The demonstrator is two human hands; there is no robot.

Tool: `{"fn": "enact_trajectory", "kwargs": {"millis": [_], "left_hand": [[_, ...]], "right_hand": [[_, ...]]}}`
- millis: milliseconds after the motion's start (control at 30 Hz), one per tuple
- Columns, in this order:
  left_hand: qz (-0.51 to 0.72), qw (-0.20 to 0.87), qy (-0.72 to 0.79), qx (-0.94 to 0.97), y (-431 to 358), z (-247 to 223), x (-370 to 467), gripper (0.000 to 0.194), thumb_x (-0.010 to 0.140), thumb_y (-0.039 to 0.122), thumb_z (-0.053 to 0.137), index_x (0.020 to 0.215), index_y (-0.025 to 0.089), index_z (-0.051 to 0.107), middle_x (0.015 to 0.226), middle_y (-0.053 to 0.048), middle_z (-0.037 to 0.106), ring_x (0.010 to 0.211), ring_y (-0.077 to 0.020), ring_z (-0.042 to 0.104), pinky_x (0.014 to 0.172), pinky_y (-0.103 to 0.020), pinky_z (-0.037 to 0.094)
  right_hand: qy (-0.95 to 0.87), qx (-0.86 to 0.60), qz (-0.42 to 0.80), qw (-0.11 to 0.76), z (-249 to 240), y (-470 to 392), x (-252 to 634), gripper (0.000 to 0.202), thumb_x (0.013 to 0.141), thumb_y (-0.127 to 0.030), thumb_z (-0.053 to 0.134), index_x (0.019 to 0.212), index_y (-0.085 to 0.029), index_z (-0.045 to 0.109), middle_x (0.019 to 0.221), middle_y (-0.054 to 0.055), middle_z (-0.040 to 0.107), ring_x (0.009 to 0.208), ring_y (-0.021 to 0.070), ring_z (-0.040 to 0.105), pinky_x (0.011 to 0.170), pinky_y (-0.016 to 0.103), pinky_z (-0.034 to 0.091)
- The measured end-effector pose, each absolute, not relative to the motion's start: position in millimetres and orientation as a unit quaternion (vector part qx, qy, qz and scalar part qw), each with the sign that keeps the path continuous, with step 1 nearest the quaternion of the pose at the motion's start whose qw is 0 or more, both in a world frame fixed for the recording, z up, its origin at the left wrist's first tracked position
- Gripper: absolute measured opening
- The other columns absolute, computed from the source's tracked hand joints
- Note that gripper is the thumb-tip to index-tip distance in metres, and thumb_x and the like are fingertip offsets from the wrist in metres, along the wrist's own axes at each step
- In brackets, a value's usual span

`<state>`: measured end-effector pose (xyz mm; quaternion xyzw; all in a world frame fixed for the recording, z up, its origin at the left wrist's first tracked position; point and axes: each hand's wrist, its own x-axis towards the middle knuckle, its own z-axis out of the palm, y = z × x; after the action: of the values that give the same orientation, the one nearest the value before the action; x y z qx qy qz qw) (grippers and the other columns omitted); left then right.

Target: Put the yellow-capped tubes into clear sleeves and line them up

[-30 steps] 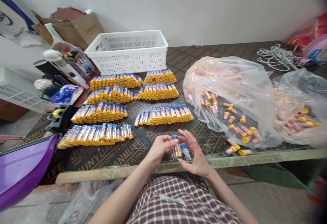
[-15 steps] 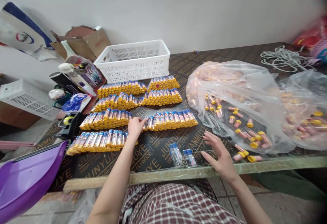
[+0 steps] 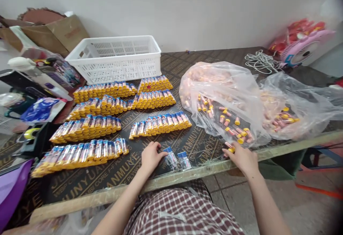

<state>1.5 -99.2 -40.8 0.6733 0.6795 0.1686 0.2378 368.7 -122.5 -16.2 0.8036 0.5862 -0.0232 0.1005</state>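
My left hand (image 3: pixel 152 157) is at the table's front, thumb and fingers apart, its thumb beside the left one of two small clear packets with blue tops (image 3: pixel 171 159). The other packet (image 3: pixel 184 160) lies just right of it. My right hand (image 3: pixel 243 159) has its fingers closed on a small yellow-capped tube (image 3: pixel 229 149) near the front edge. Beyond my left hand lies a stacked row of yellow-and-blue tubes (image 3: pixel 160 123). Farther left are several more such rows (image 3: pixel 85 152). Loose pink tubes with yellow caps (image 3: pixel 237 133) spill from a clear plastic bag (image 3: pixel 227 81).
A white crate (image 3: pixel 120 67) stands at the back left, with a cardboard box (image 3: pixel 66 31) beside it. At far left are a tape dispenser (image 3: pixel 37 140) and a purple dustpan (image 3: pixel 13 192). White cord (image 3: pixel 261 61) and a pink fan (image 3: pixel 302 52) are at back right.
My left hand has left the row of tubes and come down beside the packets. My right hand has moved right and closed on a loose tube. The view has shifted right.
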Motion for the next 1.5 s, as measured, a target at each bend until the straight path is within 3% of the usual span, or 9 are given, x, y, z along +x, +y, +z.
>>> {"fn": "enact_trajectory", "kwargs": {"millis": [167,267,467,700,833,1000,1200,1333,1500], "left_hand": [[0.125,0.224,0.702,0.664,-98.1,-48.7,12.3,0.015,0.075,0.035,0.067,0.073,0.021,0.063,0.079,0.001,0.062,0.072,-0.0136,0.057,0.058,-0.023,0.032],[0.113,0.233,0.704,0.661,-94.5,-48.0,10.1,0.016,0.077,0.034,0.065,0.069,0.021,0.062,0.077,0.001,0.062,0.071,-0.0133,0.057,0.059,-0.024,0.031],[0.158,0.235,0.693,0.663,-90.0,-46.1,14.1,0.02,0.074,0.036,0.068,0.087,0.022,0.062,0.083,0.0,0.062,0.076,-0.0153,0.058,0.061,-0.024,0.033],[0.179,0.292,0.697,0.63,-82.5,-47.3,17.0,0.011,0.068,0.027,0.071,0.067,0.02,0.063,0.073,0.0,0.062,0.069,-0.0149,0.057,0.059,-0.024,0.034],[0.268,0.365,0.666,0.593,-89.1,-49.4,17.1,0.011,0.065,0.019,0.071,0.066,0.018,0.06,0.063,0.003,0.059,0.061,-0.012,0.054,0.058,-0.022,0.036],[0.334,0.403,0.653,0.547,-96.3,-50.4,20.2,0.015,0.062,0.013,0.069,0.071,0.017,0.058,0.06,0.004,0.057,0.058,-0.011,0.053,0.058,-0.021,0.039],[0.282,0.332,0.661,0.611,-100.9,-49.5,17.1,0.005,0.075,0.019,0.06,0.07,0.018,0.06,0.066,0.001,0.061,0.063,-0.0135,0.054,0.063,-0.024,0.039],[0.285,0.247,0.65,0.66,-105.0,-46.1,16.1,0.007,0.072,0.013,0.058,0.069,0.019,0.057,0.079,-0.002,0.061,0.079,-0.0161,0.055,0.072,-0.026,0.04],[0.428,0.438,0.63,0.477,-102.7,-37.4,21.8,0.012,0.07,0.025,0.063,0.069,0.019,0.052,0.06,0.003,0.055,0.058,-0.0123,0.055,0.059,-0.024,0.043]], "right_hand": [[0.603,0.794,-0.078,0.021,-28.3,-114.9,355.2,0.051,0.084,-0.041,0.048,0.128,-0.016,0.044,0.092,0.013,0.069,0.079,0.0297,0.066,0.067,0.035,0.043],[0.62,0.772,-0.127,-0.062,-33.4,-108.7,343.4,0.057,0.078,-0.031,0.049,0.132,-0.016,0.039,0.075,0.004,0.066,0.069,0.0233,0.064,0.064,0.031,0.042],[0.639,0.712,-0.189,-0.223,-33.8,-100.6,314.9,0.061,0.07,-0.027,0.049,0.13,-0.015,0.042,0.071,-0.001,0.055,0.055,0.0159,0.053,0.059,0.03,0.044],[0.632,0.641,-0.262,-0.347,-19.6,-103.4,288.0,0.036,0.077,-0.03,0.051,0.112,-0.019,0.055,0.084,0.003,0.06,0.063,0.0146,0.055,0.061,0.028,0.046],[0.623,0.62,-0.304,-0.367,-15.3,-109.7,274.6,0.022,0.078,-0.034,0.056,0.093,-0.018,0.061,0.087,0.006,0.062,0.067,0.016,0.057,0.061,0.028,0.047],[0.617,0.598,-0.344,-0.379,-13.2,-116.1,255.0,0.02,0.079,-0.034,0.059,0.089,-0.018,0.063,0.085,0.006,0.066,0.067,0.0167,0.059,0.061,0.029,0.049],[0.629,0.543,-0.383,-0.403,-12.6,-119.1,239.6,0.021,0.082,-0.033,0.057,0.095,-0.019,0.065,0.098,0.009,0.064,0.083,0.0188,0.062,0.07,0.03,0.052],[0.621,0.538,-0.387,-0.418,-10.0,-121.4,234.7,0.021,0.082,-0.032,0.058,0.096,-0.02,0.066,0.099,0.008,0.063,0.084,0.0182,0.062,0.069,0.03,0.054],[0.618,0.525,-0.385,-0.439,-5.2,-126.6,229.8,0.021,0.084,-0.032,0.057,0.099,-0.021,0.066,0.104,0.009,0.063,0.088,0.019,0.062,0.071,0.031,0.055]]}}
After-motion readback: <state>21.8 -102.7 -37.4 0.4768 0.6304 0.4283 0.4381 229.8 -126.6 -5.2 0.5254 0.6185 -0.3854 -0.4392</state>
